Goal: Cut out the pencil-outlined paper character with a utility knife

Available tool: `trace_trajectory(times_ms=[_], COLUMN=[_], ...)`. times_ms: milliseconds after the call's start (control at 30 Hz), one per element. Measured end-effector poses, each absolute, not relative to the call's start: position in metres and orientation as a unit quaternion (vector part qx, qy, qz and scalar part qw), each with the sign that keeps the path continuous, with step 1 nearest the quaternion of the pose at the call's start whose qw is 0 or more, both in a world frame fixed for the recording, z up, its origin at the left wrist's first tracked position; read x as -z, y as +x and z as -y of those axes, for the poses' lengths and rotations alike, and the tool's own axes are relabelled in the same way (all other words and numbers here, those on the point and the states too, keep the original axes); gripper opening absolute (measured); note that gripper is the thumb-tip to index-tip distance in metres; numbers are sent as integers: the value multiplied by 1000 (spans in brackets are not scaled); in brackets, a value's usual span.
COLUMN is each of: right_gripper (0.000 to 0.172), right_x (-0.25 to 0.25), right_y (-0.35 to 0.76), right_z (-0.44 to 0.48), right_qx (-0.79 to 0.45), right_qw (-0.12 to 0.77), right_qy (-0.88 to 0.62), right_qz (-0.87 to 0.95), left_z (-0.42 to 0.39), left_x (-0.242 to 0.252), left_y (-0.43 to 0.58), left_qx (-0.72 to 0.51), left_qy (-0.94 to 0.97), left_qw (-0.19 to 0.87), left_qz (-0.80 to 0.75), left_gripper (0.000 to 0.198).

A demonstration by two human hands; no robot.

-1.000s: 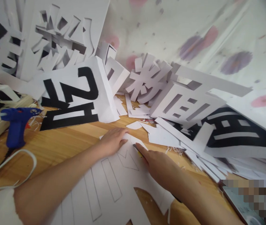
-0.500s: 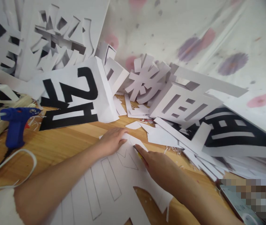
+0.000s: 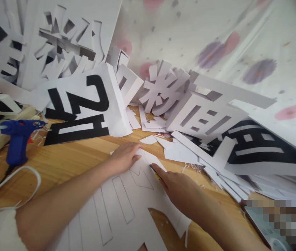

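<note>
A white foam-like sheet (image 3: pixel 127 223) with pencilled outlines and cut-outs lies in front of me on the wooden table. My left hand (image 3: pixel 127 157) rests on its far end and presses it down, fingers stretched to the right and thumb slightly apart. My right hand (image 3: pixel 175 181) grips a utility knife (image 3: pixel 157 173) with some yellow on its handle. The knife's dark tip touches the sheet close to a drawn line, right of my left hand. Most of the handle is hidden under my fingers.
A blue glue gun (image 3: pixel 17 141) stands at left by a white cable (image 3: pixel 37 174). Behind are white cut-out characters (image 3: pixel 161 89) and a sheet with black printed shapes (image 3: pixel 90 101). Paper scraps (image 3: pixel 179 150) lie to the right; a phone (image 3: pixel 263 223), partly pixelated, is at lower right.
My right hand and the knife have shifted slightly right and toward me along the sheet. My left hand stays in place.
</note>
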State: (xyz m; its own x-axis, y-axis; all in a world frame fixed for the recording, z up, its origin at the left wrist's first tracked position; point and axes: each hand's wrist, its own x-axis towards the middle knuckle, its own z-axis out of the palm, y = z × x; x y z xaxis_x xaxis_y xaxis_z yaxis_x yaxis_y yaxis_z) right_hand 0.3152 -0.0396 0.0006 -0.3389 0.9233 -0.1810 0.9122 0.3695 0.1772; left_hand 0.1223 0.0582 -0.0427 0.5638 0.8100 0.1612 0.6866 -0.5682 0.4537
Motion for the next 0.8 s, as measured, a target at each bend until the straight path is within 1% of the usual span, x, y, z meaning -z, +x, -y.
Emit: trace_trajectory(times_ms=[300,633,800], right_gripper=[59,59,60], right_x=[1,0,1], right_y=[319,322,324], right_z=[44,47,48], right_qx=[-29,-15,-12], right_qw=[131,112,120], right_qy=[561,555,556], right_qz=[-817,-824,-823], left_z=[-59,-60,-59], left_x=[42,45,43], left_y=[122,121,122], left_qx=[-177,-184,-177], left_qy=[866,867,867], left_qw=[177,174,175], left_qz=[-433,-429,-432], left_gripper=[28,28,29])
